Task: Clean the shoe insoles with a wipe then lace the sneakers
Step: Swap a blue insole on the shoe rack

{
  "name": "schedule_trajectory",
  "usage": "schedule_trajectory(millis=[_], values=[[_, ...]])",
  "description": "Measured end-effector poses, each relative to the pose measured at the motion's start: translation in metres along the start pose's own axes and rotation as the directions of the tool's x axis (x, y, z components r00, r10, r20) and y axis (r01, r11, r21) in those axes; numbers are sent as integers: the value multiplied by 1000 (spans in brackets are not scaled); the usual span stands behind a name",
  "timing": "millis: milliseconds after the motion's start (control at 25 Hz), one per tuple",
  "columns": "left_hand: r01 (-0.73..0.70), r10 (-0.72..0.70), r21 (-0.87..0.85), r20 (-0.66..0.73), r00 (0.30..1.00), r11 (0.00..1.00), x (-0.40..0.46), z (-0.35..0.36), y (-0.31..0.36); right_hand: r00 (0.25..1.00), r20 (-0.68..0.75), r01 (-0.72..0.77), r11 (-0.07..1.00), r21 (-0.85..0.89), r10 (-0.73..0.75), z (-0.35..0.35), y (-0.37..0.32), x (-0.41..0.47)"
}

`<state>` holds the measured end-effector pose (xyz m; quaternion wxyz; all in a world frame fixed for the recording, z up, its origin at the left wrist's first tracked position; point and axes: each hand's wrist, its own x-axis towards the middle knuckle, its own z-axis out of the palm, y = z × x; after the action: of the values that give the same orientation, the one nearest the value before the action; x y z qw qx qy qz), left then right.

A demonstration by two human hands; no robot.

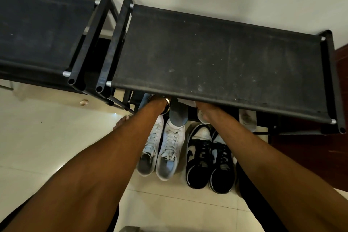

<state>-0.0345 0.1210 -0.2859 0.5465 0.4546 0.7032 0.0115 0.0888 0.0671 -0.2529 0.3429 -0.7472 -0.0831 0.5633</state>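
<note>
A pair of white laced sneakers (165, 149) stands on the floor in front of a black shoe rack (216, 58). Right beside it is a pair of black and grey laced sneakers (207, 158). Both my arms reach under the rack's top shelf. My left hand (157, 100) shows only at the wrist, which wears a bracelet; its fingers are hidden by the shelf. My right hand (204, 108) is likewise mostly hidden under the shelf edge. A blue-grey shoe (178, 114) sits on the lower shelf between my hands.
A second black rack (41, 34) stands at the left against the pale wall. More pale shoes (247, 118) sit on the lower shelf at the right. A dark wooden door (339, 84) is at the far right. The floor is light tile.
</note>
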Motion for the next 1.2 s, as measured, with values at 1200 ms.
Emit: schedule_trajectory(millis=[1200], values=[[-38, 57, -473, 27, 998, 880, -129, 80, -9, 937, -49, 311, 887, -342, -347, -147, 41, -119]])
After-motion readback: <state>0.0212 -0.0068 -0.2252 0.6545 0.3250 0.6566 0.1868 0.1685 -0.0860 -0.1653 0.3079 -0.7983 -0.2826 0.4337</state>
